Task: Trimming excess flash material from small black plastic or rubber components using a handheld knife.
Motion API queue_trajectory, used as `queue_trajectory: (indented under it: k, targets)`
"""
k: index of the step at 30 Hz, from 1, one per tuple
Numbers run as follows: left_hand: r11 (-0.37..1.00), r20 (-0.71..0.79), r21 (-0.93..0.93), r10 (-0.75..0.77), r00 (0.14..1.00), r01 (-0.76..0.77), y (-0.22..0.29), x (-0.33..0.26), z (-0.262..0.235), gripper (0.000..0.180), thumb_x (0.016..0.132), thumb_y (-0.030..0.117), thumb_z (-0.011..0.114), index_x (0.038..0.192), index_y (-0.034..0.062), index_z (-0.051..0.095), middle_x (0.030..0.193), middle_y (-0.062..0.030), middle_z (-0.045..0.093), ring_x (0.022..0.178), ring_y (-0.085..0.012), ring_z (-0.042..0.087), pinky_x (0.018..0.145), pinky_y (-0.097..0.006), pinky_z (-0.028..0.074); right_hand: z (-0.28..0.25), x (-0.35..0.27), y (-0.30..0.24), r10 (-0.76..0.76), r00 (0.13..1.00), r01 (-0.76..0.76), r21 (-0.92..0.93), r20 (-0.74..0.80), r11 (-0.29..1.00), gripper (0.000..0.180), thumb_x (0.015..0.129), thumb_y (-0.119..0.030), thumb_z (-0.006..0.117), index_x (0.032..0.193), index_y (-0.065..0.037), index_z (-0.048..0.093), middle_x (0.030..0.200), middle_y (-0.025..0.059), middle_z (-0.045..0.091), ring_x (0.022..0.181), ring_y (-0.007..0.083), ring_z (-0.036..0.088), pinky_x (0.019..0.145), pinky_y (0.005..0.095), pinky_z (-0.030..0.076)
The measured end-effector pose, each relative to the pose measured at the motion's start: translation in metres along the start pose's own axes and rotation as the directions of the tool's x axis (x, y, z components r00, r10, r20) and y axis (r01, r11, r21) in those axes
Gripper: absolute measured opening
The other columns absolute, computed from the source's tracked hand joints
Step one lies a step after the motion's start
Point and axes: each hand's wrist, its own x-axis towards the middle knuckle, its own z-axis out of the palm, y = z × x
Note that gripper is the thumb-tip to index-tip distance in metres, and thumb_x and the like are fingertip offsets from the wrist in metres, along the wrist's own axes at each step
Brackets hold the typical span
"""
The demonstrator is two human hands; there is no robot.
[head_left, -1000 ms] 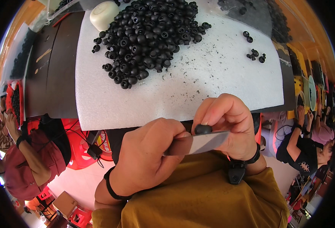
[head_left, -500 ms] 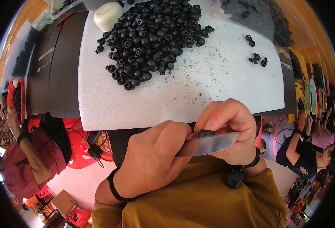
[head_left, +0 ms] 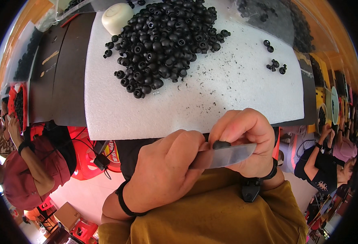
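My left hand [head_left: 162, 164] is closed round the grip end of a knife [head_left: 225, 157], its handle hidden by the fingers. The broad metal blade points right, across the front of my right hand [head_left: 250, 140]. Between the thumb and fingers of that hand is pinched a small black ball-shaped part [head_left: 221, 144], just behind the blade's upper edge. Whether the edge touches the part, I cannot tell. Both hands are held over my lap at the near edge of a white foam sheet [head_left: 118, 110]. A heap of similar black parts [head_left: 158, 44] lies on the sheet beyond.
Black crumbs [head_left: 211, 93] are scattered over the sheet. Several loose parts [head_left: 273, 65] lie at its right. A cream-coloured rounded object [head_left: 117, 18] stands by the heap, and a clear plastic bin [head_left: 284, 24] is at the far right. People sit working on both sides.
Both hands keep their grips and have hardly moved. The knife and the black part show only a tiny shift, and the whole view has drifted slightly.
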Motion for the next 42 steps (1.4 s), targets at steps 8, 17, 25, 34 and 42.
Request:
queue_trajectory:
  k: [8,17,25,34,42]
  targets:
    - [0.989,0.031,0.052,-0.138,0.99,0.136,0.0,0.004,-0.001,0.017,0.079,0.001,0.063,0.09,0.0017,0.05,0.076,-0.0132,0.059,0.062,-0.0332,0.06,0.054,-0.039,0.048,0.003,0.008,-0.013,-0.096,0.988,0.102,-0.046,0.12,0.994,0.032,0.076,0.003,0.072,0.099,-0.002,0.051,0.088,0.0137,0.06,0.074,0.018,0.06,0.064,0.0279,0.048]
    - [0.944,0.023,-0.126,-0.303,0.953,0.304,-0.003,0.023,-0.029,0.007,0.088,0.005,0.056,0.091,-0.0001,0.052,0.07,-0.0159,0.055,0.058,-0.0278,0.054,0.056,-0.033,0.044,-0.006,0.037,-0.04,-0.19,0.976,0.187,0.038,0.106,0.982,0.032,0.073,0.008,0.071,0.102,0.002,0.057,0.093,0.0149,0.061,0.082,0.0198,0.059,0.073,0.0291,0.046]
    - [0.88,0.155,-0.208,-0.402,0.902,0.428,-0.032,0.018,-0.038,0.013,0.09,0.012,0.054,0.089,-0.0009,0.053,0.065,-0.0114,0.05,0.056,-0.015,0.045,0.054,-0.028,0.041,-0.013,0.079,-0.075,-0.346,0.932,0.363,-0.342,0.113,0.867,0.027,0.076,0.005,0.068,0.099,0.001,0.055,0.086,0.0143,0.059,0.072,0.0168,0.058,0.061,0.0264,0.047]
    - [0.873,0.125,-0.236,-0.409,0.904,0.428,-0.038,0.008,-0.035,0.012,0.088,0.01,0.056,0.087,-0.0013,0.054,0.07,-0.0083,0.055,0.064,-0.0122,0.051,0.059,-0.027,0.043,-0.066,0.158,-0.12,-0.553,0.833,0.049,-0.992,-0.023,0.116,0.048,0.08,-0.01,0.067,0.123,0.001,0.049,0.114,0.0125,0.056,0.091,0.0171,0.053,0.079,0.0272,0.044]
    - [0.852,0.152,-0.258,-0.429,0.89,0.455,-0.039,0.013,-0.033,0.01,0.087,0.009,0.057,0.086,-0.0007,0.055,0.07,-0.0055,0.055,0.064,-0.0109,0.049,0.06,-0.026,0.043,-0.081,0.091,-0.099,-0.495,0.868,0.066,-0.982,-0.031,0.179,0.018,0.078,-0.008,0.068,0.095,-0.003,0.063,0.098,0.0085,0.063,0.087,0.0179,0.058,0.075,0.0272,0.044]
